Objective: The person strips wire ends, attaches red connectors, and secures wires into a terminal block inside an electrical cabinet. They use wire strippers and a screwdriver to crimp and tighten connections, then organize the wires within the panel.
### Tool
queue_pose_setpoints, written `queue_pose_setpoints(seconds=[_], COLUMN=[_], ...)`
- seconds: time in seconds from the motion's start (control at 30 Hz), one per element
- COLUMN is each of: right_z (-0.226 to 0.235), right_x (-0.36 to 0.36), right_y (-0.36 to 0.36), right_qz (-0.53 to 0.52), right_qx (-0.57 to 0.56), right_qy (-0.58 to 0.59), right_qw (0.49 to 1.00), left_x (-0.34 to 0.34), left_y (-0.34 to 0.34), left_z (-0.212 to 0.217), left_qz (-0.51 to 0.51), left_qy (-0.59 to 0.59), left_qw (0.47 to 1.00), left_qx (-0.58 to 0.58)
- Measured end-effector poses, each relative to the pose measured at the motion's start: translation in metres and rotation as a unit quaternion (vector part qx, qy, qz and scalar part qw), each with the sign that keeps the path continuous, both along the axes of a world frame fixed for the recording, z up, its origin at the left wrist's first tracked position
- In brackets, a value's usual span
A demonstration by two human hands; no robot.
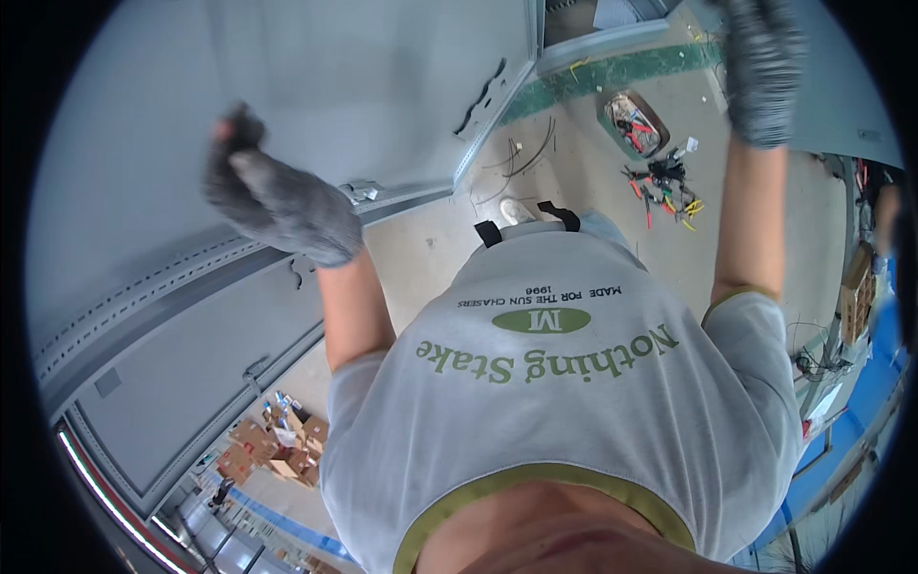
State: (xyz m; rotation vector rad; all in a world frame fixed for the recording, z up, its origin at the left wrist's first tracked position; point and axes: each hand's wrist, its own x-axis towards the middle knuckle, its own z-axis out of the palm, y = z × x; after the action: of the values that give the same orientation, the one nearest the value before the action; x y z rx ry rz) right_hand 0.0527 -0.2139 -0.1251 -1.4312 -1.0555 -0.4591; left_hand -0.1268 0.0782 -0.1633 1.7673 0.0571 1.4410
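My left hand [277, 199], in a grey knit glove, is raised in front of a large grey metal door panel [382, 86]. Its fingers are loosely bent and slightly blurred, and nothing shows in them. Whether they touch the panel I cannot tell. A small metal latch [361, 191] sits on the panel's edge beside that wrist. My right hand [765, 77], in a matching striped grey glove, reaches up at the far right, alongside another grey panel [846, 67]. Its fingers are stretched out, and their tips are cut off by the upper edge of the picture.
On the floor, an open bin [636, 124] holds red-handled tools. Several pliers and cutters [665, 187] lie beside it, and loose black wires [535, 153] are nearby. Cardboard boxes [277, 445] are piled at lower left. A perforated metal frame rail [143, 297] runs below the left panel.
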Motion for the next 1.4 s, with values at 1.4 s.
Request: queue_pose_setpoints(seconds=[1.4], right_z=[-0.778], right_x=[-0.210], right_y=[-0.246], right_qz=[-0.322], right_qx=[-0.168], right_qy=[0.773], right_qw=[0.520], left_x=[-0.002], left_y=[0.151], left_z=[-1.122], left_qz=[0.236], left_qy=[0.792], left_qw=[0.560], left_qx=[0.059])
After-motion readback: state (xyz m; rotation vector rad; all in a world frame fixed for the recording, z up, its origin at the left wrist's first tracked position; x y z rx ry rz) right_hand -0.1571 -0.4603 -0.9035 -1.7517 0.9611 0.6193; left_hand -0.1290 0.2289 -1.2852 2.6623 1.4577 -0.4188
